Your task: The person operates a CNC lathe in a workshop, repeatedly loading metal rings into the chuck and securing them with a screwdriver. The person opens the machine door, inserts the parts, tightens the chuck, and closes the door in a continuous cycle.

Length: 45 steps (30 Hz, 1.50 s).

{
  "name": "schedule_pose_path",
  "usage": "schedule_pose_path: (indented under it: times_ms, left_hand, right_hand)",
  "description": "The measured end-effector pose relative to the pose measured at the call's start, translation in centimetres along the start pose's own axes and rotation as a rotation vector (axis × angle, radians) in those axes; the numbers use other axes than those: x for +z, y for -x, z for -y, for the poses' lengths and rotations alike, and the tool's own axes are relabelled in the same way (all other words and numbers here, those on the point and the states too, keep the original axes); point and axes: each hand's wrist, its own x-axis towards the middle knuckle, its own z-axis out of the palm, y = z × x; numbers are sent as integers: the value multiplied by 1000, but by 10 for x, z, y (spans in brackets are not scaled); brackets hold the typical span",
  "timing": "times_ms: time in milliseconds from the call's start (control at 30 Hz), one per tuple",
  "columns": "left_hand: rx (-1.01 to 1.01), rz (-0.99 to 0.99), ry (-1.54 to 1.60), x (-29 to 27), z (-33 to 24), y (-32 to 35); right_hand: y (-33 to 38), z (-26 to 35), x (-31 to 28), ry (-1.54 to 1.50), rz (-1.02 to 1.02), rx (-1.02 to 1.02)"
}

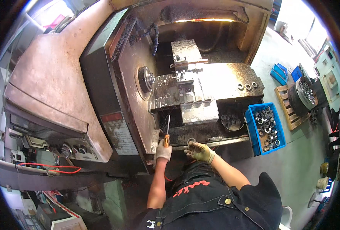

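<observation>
The left hand (164,151) grips an orange-handled tool (167,139), tip toward twelve o'clock (presumably for clearance), while at three o'clock the right hand (202,153) holds a metal ring (191,140).

Two hands are in view, one left hand (164,152) and one right hand (201,152); the left has one orange-handled tool (167,140), the right one ring (191,138); three loose rings (248,89) sit on one flat machine plate (228,73); one large blue crate (251,128) contains well over a dozen metal parts (267,124), too jumbled to count exactly; one round pan (233,125) lies near it; farther off are two small blue crates (279,74), one wooden pallet (283,108) and one drum (296,99); the machine has one chuck (145,79) and one lit lamp (204,20).
</observation>
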Motion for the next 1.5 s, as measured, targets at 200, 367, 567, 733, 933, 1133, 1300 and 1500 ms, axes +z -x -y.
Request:
schedule_pose_path:
  times_ms: [200,367,567,733,933,1133,1300,1500]
  left_hand:
    - [-59,40,-34,29,-7,-67]
    - [-74,-52,79,35,3,-103]
    - [131,-161,204,43,5,-123]
    - [-97,-143,-8,20,-40,-109]
    - [40,-216,281,53,-16,-125]
    - [66,-243,38,40,-37,-130]
    - [-55,-317,13,1,-19,-114]
    - [-231,-226,-100,-13,-59,-129]
  right_hand:
    - [-18,39,27,157,-2,39]
    - [-22,60,27,362,72,90]
    - [-67,101,75,554,91,21]
    - [-122,144,135,766,-20,-83]
    - [-294,211,113,829,-165,-554]
    - [-372,303,105,940,-586,-583]
    - [-377,230,145,1423,-526,-691]
    - [-372,243,156,1288,-589,-482]
